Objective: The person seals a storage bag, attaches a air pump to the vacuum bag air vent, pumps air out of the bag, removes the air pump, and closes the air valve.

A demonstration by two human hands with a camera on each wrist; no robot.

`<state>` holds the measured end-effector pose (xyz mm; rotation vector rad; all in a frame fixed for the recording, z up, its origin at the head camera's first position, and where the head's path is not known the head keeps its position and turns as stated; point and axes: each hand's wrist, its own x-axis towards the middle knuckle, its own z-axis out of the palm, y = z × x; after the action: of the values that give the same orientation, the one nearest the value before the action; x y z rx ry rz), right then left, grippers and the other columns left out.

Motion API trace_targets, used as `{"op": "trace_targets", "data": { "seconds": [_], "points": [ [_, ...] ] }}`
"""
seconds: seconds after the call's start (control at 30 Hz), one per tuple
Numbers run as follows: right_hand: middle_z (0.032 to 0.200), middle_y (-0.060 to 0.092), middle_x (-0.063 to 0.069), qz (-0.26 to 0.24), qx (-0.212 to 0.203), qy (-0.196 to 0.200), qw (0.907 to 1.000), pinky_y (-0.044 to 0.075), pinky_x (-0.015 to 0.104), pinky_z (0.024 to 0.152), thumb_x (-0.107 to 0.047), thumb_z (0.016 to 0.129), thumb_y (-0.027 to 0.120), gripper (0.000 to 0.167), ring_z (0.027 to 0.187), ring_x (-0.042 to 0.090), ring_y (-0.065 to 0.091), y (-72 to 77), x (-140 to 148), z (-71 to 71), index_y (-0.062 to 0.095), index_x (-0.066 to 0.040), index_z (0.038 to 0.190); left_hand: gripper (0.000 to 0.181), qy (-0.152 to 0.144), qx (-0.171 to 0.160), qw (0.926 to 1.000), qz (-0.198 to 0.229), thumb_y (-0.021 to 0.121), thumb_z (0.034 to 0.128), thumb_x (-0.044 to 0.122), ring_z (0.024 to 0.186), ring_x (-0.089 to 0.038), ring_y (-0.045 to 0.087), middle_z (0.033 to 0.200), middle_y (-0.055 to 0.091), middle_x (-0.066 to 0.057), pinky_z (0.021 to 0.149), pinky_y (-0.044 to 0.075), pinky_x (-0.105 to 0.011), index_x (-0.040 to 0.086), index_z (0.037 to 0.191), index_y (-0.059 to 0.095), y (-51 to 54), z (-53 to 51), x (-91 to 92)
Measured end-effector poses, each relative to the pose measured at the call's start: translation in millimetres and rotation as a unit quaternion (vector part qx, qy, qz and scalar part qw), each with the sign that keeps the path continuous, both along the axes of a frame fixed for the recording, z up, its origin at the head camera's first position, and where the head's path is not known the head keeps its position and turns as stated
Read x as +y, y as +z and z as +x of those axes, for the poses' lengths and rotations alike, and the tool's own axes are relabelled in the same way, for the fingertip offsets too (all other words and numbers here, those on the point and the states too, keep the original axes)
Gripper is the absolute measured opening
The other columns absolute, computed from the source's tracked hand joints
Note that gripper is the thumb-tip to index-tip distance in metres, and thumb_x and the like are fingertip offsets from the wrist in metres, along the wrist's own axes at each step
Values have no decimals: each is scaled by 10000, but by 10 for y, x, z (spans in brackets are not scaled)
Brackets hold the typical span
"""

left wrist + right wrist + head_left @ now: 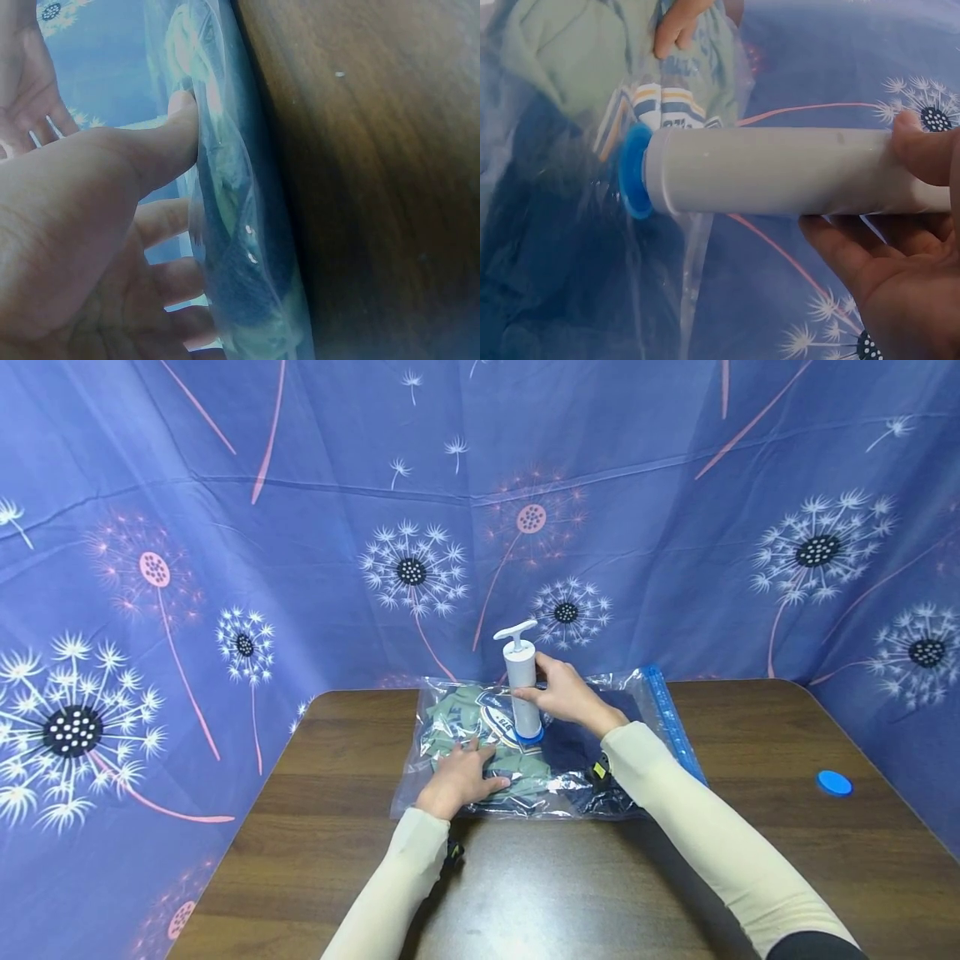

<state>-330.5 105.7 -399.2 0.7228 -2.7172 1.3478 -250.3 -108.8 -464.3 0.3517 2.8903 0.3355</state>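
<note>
A white hand pump (522, 689) with a T-shaped handle stands upright on the blue valve (636, 171) of a clear vacuum storage bag (408, 777). My right hand (566, 693) grips the pump's barrel between thumb and fingers, as the right wrist view also shows. Inside the bag lie a folded green garment (457, 714) with a striped print and a dark blue one (570, 747). My left hand (463, 777) rests on the bag's left part with fingers spread. In the left wrist view its thumb and fingertips touch the plastic.
A round blue cap (834, 782) lies on the right side of the brown wooden table (330, 835). Along the bag's right end runs a blue zip strip (675, 727). A blue dandelion-print curtain (322, 552) hangs behind the table and along both sides.
</note>
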Motion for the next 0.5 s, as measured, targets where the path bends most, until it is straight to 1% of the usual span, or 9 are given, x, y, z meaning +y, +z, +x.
{"op": "trace_targets", "data": {
  "seconds": [0.17, 0.37, 0.5],
  "points": [
    [1347, 635, 209, -34, -51, -67, 10000, 558, 551, 1000, -262, 962, 749, 618, 1234, 386, 640, -19, 29, -3, 476, -26, 1464, 758, 4, 11, 10000, 7, 658, 937, 597, 1517, -482, 290, 1665, 303, -190, 1158, 288, -742, 220, 1564, 461, -11, 0, -6],
    [1304, 637, 165, -136, -37, -176, 9997, 569, 561, 957, -366, 915, 796, 678, 1183, 358, 650, -61, -28, -46, 475, -83, 1440, 749, -1, 46, 10000, 13, 659, 938, 595, 1510, -485, 306, 1658, 321, -196, 1149, 299, -747, 220, 1559, 471, -23, -12, -16],
    [1321, 617, 149, -259, -85, -228, 9994, 564, 568, 955, -364, 909, 800, 698, 1194, 353, 640, -110, -68, -64, 448, -118, 1459, 745, -17, 46, 10000, 13, 658, 940, 593, 1507, -491, 308, 1657, 323, -196, 1145, 305, -748, 221, 1559, 471, -23, -7, -10]
  ]
}}
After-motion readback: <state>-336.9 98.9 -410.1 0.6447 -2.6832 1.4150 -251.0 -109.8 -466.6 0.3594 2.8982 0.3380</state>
